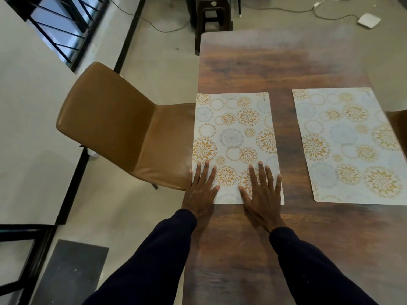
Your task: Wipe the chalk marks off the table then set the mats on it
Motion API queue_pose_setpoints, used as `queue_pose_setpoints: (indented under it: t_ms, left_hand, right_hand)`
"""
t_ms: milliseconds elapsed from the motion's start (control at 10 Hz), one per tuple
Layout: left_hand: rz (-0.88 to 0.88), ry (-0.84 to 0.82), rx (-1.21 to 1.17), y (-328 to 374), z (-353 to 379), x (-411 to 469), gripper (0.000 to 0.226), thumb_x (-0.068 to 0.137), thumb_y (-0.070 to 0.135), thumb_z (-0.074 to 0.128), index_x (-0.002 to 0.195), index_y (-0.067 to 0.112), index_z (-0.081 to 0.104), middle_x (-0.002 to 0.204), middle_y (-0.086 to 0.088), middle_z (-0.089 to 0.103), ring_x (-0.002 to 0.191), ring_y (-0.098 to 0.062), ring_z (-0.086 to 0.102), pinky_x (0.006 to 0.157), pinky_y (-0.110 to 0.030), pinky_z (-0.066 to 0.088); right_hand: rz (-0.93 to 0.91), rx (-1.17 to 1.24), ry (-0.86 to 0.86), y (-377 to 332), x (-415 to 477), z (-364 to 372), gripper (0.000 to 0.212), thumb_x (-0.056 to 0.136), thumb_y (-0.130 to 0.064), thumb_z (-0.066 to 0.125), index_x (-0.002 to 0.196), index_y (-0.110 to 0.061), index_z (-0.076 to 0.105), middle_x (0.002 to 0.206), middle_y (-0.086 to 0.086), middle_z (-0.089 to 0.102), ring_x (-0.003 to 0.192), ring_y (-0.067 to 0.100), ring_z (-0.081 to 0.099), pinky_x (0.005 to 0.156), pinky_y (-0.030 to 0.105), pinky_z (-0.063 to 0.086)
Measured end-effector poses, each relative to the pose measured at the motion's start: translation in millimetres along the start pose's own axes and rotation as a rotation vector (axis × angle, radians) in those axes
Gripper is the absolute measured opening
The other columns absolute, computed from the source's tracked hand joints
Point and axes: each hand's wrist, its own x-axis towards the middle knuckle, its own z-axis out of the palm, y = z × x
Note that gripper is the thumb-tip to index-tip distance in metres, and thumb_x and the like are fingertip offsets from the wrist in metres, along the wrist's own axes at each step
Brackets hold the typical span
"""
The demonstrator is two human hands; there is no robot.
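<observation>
Two white mats with orange and blue circle patterns lie flat on the dark wooden table (pixel 253 69). The left mat (pixel 235 133) lies along the table's left edge. My left hand (pixel 201 190) presses flat on its near left corner with straight fingers. My right hand (pixel 263 194) presses flat on its near right part, fingers spread. The right mat (pixel 350 146) lies apart to the right, untouched, reaching the table's right edge. I see no chalk marks on the bare wood.
A brown leather chair (pixel 114 126) stands against the table's left side, its seat tucked under the edge. Another chair's edge (pixel 398 124) shows at the right. A dark stool (pixel 212 16) stands beyond the far end. Cables and a white device (pixel 369 20) lie on the floor.
</observation>
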Motion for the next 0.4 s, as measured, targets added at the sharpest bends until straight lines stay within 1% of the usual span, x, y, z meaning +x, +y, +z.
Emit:
queue_pose_setpoints:
  t_ms: [100,200,300,400]
  left_hand:
    - [0.005,-0.006,0.015,-1.2,0.1,0.8,0.066,0.113,0.050,0.023,0.172,0.020,0.014,0.180,-0.006,-0.003,0.166,-0.026,-0.008,0.133,-0.051,-0.006]
    - [0.020,0.022,0.030,4.1,-0.5,-0.9,0.066,0.113,0.050,0.026,0.171,0.021,0.018,0.180,-0.006,0.004,0.166,-0.027,-0.002,0.132,-0.052,-0.004]
    - [0.040,0.037,0.036,6.4,-0.9,4.0,0.065,0.114,0.051,0.022,0.170,0.019,0.021,0.179,-0.009,0.011,0.165,-0.030,0.006,0.131,-0.054,0.001]
    - [0.039,0.071,0.046,-1.5,4.2,5.3,0.068,0.114,0.056,0.014,0.170,0.019,0.020,0.179,-0.010,0.011,0.165,-0.034,0.011,0.132,-0.050,-0.004]
  right_hand:
    - [-0.002,0.001,0.008,2.0,0.1,0.8,0.078,0.108,-0.060,0.034,0.172,-0.021,0.015,0.181,0.008,-0.001,0.167,0.028,0.000,0.130,0.066,0.007]
    - [0.002,0.002,0.014,3.7,-5.9,-1.7,0.078,0.108,-0.059,0.036,0.172,-0.020,0.016,0.180,0.008,0.000,0.167,0.028,0.000,0.130,0.066,0.008]
    - [0.001,-0.002,0.016,6.1,-5.0,-3.8,0.078,0.108,-0.060,0.036,0.172,-0.021,0.015,0.180,0.008,-0.001,0.167,0.029,-0.001,0.130,0.066,0.006]
    - [-0.019,0.000,0.040,3.2,-1.1,3.7,0.078,0.109,-0.060,0.034,0.172,-0.021,0.012,0.180,0.008,-0.003,0.167,0.030,-0.002,0.131,0.065,0.003]
